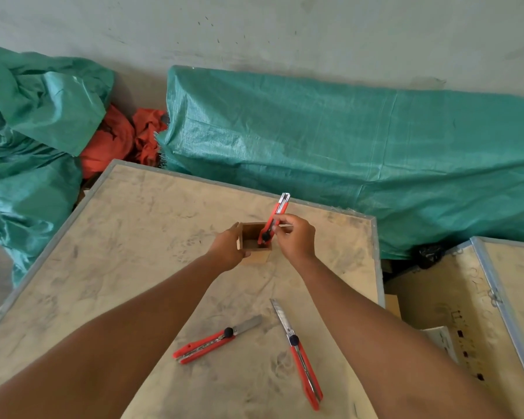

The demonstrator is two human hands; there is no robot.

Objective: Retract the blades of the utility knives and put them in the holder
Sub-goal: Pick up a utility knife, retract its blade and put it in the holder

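Nearest the viewer, two red utility knives lie flat on the dusty surface with blades still out: one angled left to right, the other running near to far, closer to the right arm. Farther away stands one small open wooden holder. The left hand is clamped on its left wall. The right hand, just right of it, pinches a third knife, its long axis nearly upright, lower end inside the opening. Three knives, one holder.
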